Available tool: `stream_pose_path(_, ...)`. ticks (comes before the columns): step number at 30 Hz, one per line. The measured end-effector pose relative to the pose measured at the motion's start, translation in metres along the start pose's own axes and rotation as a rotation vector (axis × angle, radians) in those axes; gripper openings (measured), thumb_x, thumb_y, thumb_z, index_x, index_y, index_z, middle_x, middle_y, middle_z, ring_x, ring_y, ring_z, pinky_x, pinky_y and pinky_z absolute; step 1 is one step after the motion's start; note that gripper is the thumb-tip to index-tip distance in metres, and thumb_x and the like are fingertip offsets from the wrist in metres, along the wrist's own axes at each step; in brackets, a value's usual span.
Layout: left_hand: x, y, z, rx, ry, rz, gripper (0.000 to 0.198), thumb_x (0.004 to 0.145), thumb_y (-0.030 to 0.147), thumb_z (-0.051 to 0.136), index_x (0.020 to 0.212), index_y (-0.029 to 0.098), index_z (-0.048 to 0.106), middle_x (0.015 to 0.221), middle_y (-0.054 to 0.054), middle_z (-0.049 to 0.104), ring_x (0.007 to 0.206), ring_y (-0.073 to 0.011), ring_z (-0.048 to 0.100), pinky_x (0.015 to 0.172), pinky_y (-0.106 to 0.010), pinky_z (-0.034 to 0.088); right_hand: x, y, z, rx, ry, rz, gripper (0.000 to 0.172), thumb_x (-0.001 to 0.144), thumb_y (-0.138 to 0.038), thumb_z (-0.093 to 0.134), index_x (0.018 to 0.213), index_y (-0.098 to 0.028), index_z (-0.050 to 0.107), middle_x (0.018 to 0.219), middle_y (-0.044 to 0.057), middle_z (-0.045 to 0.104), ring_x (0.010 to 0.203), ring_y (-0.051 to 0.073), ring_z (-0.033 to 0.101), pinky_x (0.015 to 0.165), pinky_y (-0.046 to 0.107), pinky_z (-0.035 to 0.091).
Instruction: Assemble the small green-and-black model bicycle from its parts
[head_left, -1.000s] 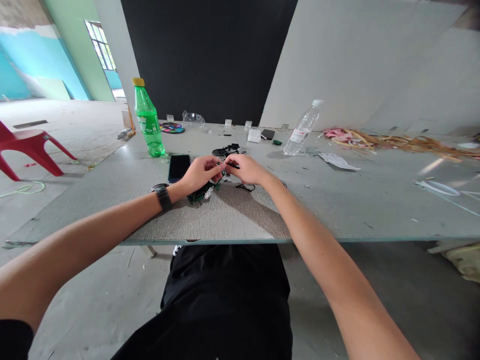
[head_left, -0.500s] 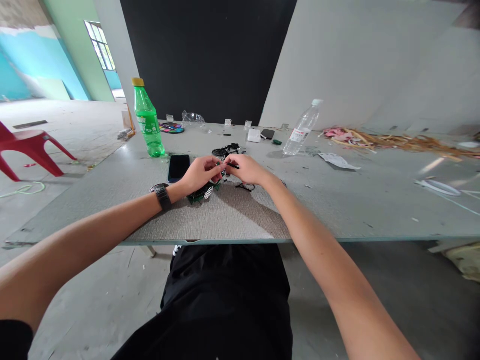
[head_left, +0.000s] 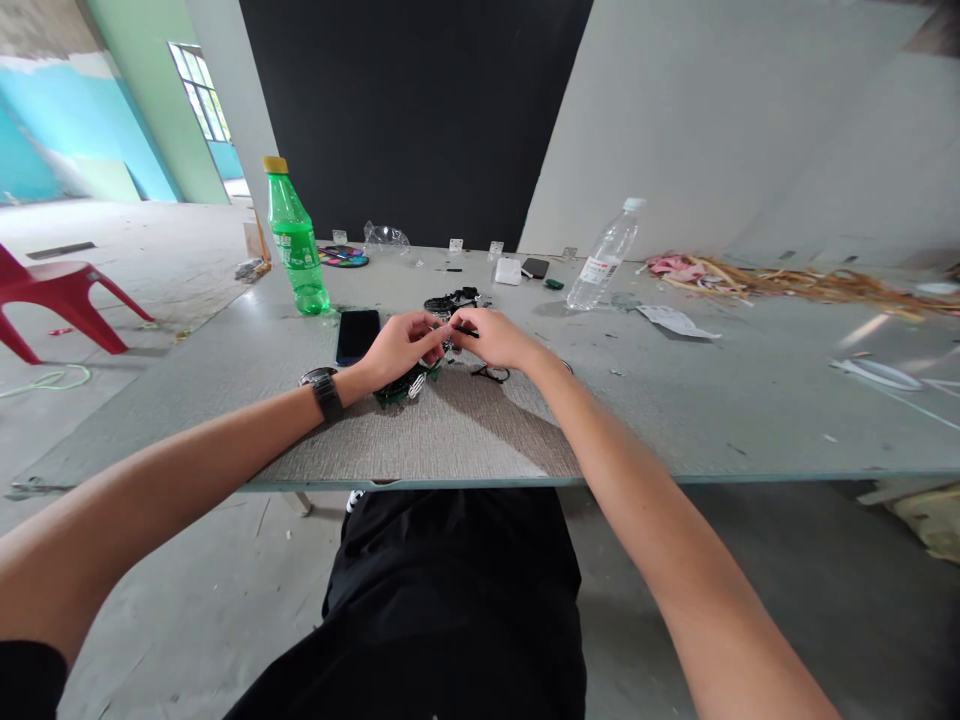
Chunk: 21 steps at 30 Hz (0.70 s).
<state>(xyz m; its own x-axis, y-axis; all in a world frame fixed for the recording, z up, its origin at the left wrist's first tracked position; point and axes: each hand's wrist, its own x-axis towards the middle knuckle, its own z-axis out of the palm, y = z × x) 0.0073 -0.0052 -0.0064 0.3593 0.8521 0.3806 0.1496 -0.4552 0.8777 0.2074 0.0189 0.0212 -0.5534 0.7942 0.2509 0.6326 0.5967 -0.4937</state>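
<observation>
My left hand point(head_left: 409, 345), with a black watch point(head_left: 326, 394) on its wrist, is closed, thumb and fingers pinched together. My right hand point(head_left: 489, 336) meets it fingertip to fingertip, also in a pinch. A small dark piece shows at the right fingers; what the fingertips grip is too small to name. Under and beside my left hand lies a pile of black and green parts point(head_left: 394, 393) with a silvery piece point(head_left: 417, 384) on its edge. Just beyond the hands are black parts point(head_left: 454, 300). A thin black loop point(head_left: 491, 374) lies below my right hand.
A phone point(head_left: 357, 334) and a green bottle point(head_left: 297, 245) stand to the left on the grey table point(head_left: 675, 400). Farther back are a paint palette point(head_left: 343, 257), a white case point(head_left: 508, 270) and a clear bottle point(head_left: 604, 260). Paper point(head_left: 679, 322) and wood strips point(head_left: 795, 280) lie right.
Both hands stay pinched together at the same spot, with hardly any visible movement. The objects on the table have not moved.
</observation>
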Motion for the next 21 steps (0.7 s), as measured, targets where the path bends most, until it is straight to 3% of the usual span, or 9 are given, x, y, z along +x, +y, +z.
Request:
stream_pose_path(10, 0.0033, -0.0039, 0.0014, -0.110, 0.116, -0.061, 0.018, 0.092, 0.031, 0.064, 0.086, 0.015, 0.064, 0.072, -0.004, 0.069, 0.064, -0.0108, 0.065, 0.067, -0.025, 0.056, 0.0023, 0.0018, -0.0016, -0.018, 0.062, -0.020, 0.038, 0.096, -0.053, 0.055, 0.082, -0.019, 0.066, 0.077, 0.004, 0.065, 0.069, 0.017, 0.054, 0.066, 0.032, 0.036)
stream_pose_path(21, 0.0055, -0.0080, 0.0012, -0.192, 0.172, -0.077, 0.016, 0.093, 0.029, 0.065, 0.086, 0.014, 0.063, 0.073, -0.003, 0.068, 0.067, -0.0106, 0.065, 0.072, -0.027, 0.057, 0.0008, 0.0035, -0.0002, 0.042, 0.086, -0.021, 0.032, 0.089, -0.052, 0.065, 0.095, -0.021, 0.066, 0.101, 0.009, 0.071, 0.092, 0.024, 0.064, 0.079, 0.037, 0.046)
